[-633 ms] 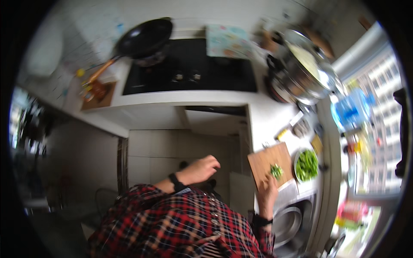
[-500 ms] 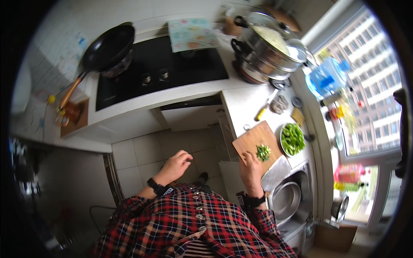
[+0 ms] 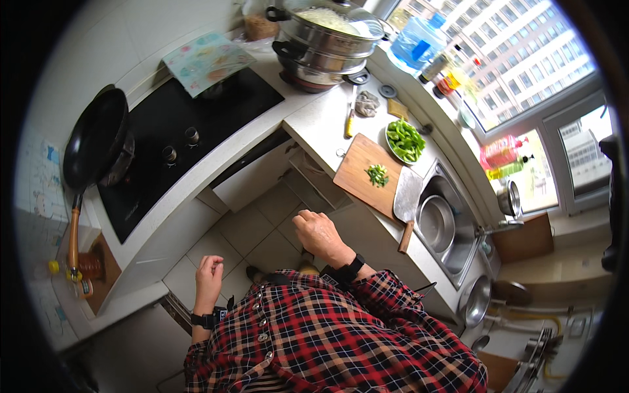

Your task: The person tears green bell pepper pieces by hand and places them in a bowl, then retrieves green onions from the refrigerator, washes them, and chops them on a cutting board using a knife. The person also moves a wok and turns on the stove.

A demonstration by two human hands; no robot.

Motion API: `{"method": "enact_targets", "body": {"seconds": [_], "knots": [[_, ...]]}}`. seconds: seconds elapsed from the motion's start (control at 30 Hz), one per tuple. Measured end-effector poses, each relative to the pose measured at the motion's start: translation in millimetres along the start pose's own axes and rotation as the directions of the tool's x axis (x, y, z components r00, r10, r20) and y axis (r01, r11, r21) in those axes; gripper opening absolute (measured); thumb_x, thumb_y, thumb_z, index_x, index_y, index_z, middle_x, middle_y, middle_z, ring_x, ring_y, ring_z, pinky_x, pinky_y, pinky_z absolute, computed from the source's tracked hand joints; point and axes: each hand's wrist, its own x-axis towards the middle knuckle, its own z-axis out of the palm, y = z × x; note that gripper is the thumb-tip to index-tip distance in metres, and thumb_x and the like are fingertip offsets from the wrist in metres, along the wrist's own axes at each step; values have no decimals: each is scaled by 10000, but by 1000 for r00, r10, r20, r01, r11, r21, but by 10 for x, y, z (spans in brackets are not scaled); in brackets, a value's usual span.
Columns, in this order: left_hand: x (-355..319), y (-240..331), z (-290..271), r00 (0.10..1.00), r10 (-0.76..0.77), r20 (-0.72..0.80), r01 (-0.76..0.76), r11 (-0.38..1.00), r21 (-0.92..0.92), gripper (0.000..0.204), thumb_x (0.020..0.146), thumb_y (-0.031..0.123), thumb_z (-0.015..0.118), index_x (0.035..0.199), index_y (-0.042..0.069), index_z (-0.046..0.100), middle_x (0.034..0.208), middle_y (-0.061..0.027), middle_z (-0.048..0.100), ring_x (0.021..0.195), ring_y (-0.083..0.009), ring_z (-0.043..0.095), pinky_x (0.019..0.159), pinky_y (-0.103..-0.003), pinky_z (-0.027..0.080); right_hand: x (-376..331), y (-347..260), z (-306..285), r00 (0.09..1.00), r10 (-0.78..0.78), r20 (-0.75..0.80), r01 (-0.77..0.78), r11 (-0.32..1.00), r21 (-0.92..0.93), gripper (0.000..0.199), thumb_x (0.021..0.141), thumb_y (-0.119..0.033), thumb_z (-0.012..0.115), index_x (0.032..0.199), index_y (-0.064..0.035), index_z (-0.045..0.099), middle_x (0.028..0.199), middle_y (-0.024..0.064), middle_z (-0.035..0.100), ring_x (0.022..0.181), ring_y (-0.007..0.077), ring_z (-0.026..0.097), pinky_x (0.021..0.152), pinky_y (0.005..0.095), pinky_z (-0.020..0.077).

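My left hand point(image 3: 208, 280) hangs over the floor in front of the stove, its fingers loosely bent and nothing seen in them. My right hand point(image 3: 321, 237) is in the air before the counter's front, back upward, fingers loosely bent downward; no held thing shows. Nearest to it on the counter is a wooden cutting board point(image 3: 357, 160) with a small heap of chopped green pieces point(image 3: 377, 175). A cleaver point(image 3: 407, 196) lies across the board's right edge, its wooden handle toward me. Beside the board stands a bowl of cut green peppers point(image 3: 405, 141).
A black wok point(image 3: 98, 141) sits on the left of the cooktop point(image 3: 226, 124). A steel steamer pot point(image 3: 327, 49) stands in the back corner. A yellow-handled knife point(image 3: 350, 121) lies beyond the board. Right of it, the sink point(image 3: 458, 252) holds a steel basin point(image 3: 436, 226).
The view has turned to the left and shifted. My right hand has come away from the chopped greens on the board. My left hand is lower, near my body.
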Motion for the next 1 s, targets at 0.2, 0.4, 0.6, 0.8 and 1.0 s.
{"method": "enact_targets", "body": {"seconds": [0.2,0.4,0.6,0.8,1.0], "knots": [[101,-20,83,994,11,109,-6,999,-45,100,888,20,577,974,-19,609,899,-100,607,758,-204,625,689,-306,504,-397,-8,-38,988,155,26,-153,987,-54,86,790,-77,610,860,-45,571,875,107,594,857,297,617,749,406,477],[371,301,305,972,155,176,-157,988,-4,88,887,53,588,952,-1,612,890,-128,613,771,-260,634,687,-333,505,-695,93,-54,975,213,60,-210,977,-45,104,792,-79,612,886,-45,584,908,119,606,859,313,616,754,413,489],[411,773,596,982,145,118,-151,988,39,81,891,86,596,937,28,629,903,-121,626,805,-297,636,706,-360,511,-795,423,-140,980,190,61,-191,981,12,161,785,-85,631,943,-49,622,962,111,635,860,323,633,753,425,503],[282,989,948,955,256,147,-275,953,126,110,919,147,580,952,53,626,937,-116,626,847,-307,636,740,-379,519,-864,918,-230,988,148,47,-153,981,121,190,790,-68,621,979,-60,643,960,143,649,836,365,643,721,458,525],[34,1178,850,992,101,69,-110,984,142,109,922,136,585,956,37,611,927,-92,616,835,-282,626,750,-369,511,-675,972,-137,991,-34,126,18,992,127,208,776,-60,638,983,-60,657,951,163,657,814,381,649,709,455,534]]}}
